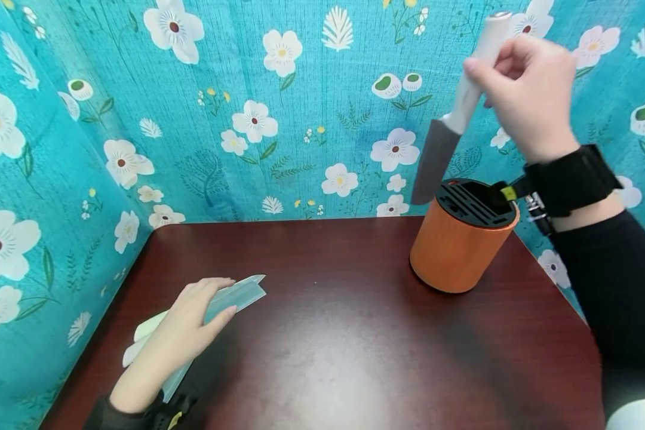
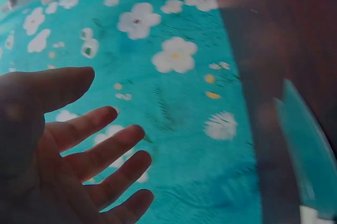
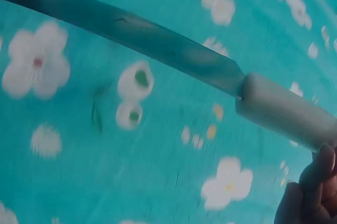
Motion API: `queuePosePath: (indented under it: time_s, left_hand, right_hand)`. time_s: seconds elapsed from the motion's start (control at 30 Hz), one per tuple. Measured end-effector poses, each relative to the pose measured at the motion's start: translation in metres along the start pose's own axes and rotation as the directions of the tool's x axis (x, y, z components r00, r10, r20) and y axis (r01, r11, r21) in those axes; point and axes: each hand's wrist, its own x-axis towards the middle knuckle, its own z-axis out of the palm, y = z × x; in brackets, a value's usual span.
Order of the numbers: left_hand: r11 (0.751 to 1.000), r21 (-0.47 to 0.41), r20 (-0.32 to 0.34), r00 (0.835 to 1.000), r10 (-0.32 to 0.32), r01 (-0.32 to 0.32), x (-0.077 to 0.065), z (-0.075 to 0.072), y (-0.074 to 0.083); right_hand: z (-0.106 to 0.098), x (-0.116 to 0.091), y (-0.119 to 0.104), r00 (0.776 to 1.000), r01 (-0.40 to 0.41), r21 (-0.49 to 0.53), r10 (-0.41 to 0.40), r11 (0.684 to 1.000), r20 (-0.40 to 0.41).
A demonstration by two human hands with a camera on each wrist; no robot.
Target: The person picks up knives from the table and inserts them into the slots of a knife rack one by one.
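Observation:
A knife (image 1: 435,161) with a white handle hangs blade-down from my right hand (image 1: 540,95), whose thumb and fingers pinch the handle (image 3: 284,110) near its upper end. Its blade (image 3: 158,45) shows bare in the right wrist view. In the head view the blade tip overlaps the left rim of an orange-brown round knife block (image 1: 462,251) with a black slotted top (image 1: 473,203). My left hand (image 1: 188,325) has loosely spread fingers over shiny blue-tinted blades (image 1: 247,294) and pale handles (image 1: 147,328) at the table's left; the hand hides their middle. In the left wrist view its palm (image 2: 52,171) holds nothing.
The dark red-brown table (image 1: 322,334) ends at a turquoise flowered cloth (image 1: 312,149) hanging behind and along the left. A white rounded object (image 1: 639,415) shows at the lower right corner. The knife block stands near the table's back right edge.

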Motion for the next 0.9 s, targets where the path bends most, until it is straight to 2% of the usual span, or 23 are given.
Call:
queuePosePath:
  time_s: [0.2,0.3,0.47,0.57,0.8,0.9]
  left_hand:
    - [0.995,0.054,0.109,0.99,-0.088,0.082,-0.012,0.011,-0.021]
    - [0.991,0.072,0.14,0.982,-0.125,0.116,-0.018,0.017,-0.029]
    - [0.987,0.061,0.148,0.977,-0.155,0.147,-0.027,0.024,-0.038]
    - [0.985,0.054,0.15,0.974,-0.168,0.162,-0.033,0.027,-0.041]
    - [0.967,0.045,0.235,0.938,-0.254,0.251,-0.036,0.031,-0.044]
    - [0.962,0.046,0.251,0.929,-0.273,0.27,-0.036,0.03,-0.043]
  right_hand:
    - [-0.024,0.024,0.018,0.995,-0.036,-0.12,0.025,0.992,-0.095]
    - [-0.032,0.03,0.025,0.99,-0.097,-0.156,0.08,0.983,-0.113]
    - [-0.04,0.035,0.034,0.976,-0.189,-0.151,0.169,0.97,-0.137]
    - [-0.042,0.036,0.039,0.971,-0.209,-0.158,0.185,0.965,-0.154]
    - [-0.043,0.035,0.051,0.973,-0.201,-0.22,0.168,0.955,-0.159]
    - [-0.042,0.033,0.054,0.971,-0.218,-0.234,0.187,0.947,-0.149]
